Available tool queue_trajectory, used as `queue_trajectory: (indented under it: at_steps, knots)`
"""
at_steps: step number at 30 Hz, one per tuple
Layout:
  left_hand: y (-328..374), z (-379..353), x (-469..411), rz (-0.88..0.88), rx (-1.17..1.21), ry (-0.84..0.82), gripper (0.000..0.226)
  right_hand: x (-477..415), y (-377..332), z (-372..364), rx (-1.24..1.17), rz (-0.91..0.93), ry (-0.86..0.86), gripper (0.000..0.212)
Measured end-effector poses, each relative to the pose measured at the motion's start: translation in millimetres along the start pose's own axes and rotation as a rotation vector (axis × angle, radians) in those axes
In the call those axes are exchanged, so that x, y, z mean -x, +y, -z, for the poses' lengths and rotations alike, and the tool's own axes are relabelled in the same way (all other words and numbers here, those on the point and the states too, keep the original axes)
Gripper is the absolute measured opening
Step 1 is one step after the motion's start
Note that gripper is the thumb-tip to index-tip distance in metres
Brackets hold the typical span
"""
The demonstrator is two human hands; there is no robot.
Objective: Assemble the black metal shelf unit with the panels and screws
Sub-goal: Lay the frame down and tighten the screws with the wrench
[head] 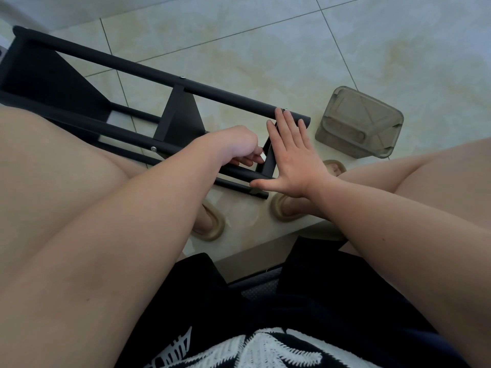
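The black metal shelf unit (138, 69) lies on its side on the tiled floor, its tubes running from upper left to centre. Black panels (183, 115) sit between the tubes, with silver screw heads (153, 148) showing on them. My right hand (292, 152) lies flat with straight fingers against the end panel (269, 163), fingertips on the top tube's end. My left hand (236, 144) is curled beside that panel, fingers pinching something small near its inner face; what it holds is hidden.
A smoky translucent plastic container (361, 123) lies on the floor right of the shelf's end. My bare knees flank the work, and my feet in tan slippers (210, 227) rest below the shelf. Pale tiles extend beyond.
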State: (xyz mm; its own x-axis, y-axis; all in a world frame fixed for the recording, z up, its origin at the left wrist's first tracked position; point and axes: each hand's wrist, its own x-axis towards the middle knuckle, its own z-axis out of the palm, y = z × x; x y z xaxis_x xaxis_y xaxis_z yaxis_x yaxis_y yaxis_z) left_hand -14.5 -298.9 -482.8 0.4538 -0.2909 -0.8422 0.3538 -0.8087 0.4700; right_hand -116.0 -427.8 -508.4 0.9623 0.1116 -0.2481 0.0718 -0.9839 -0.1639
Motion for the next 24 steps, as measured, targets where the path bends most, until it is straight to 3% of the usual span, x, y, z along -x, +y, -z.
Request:
queue_trajectory:
  at_steps: [24]
  knots:
    - [-10, 10, 1, -0.189, -0.356, -0.080, 0.025, -1, 1, 0, -0.004, 0.000, 0.009, 0.133]
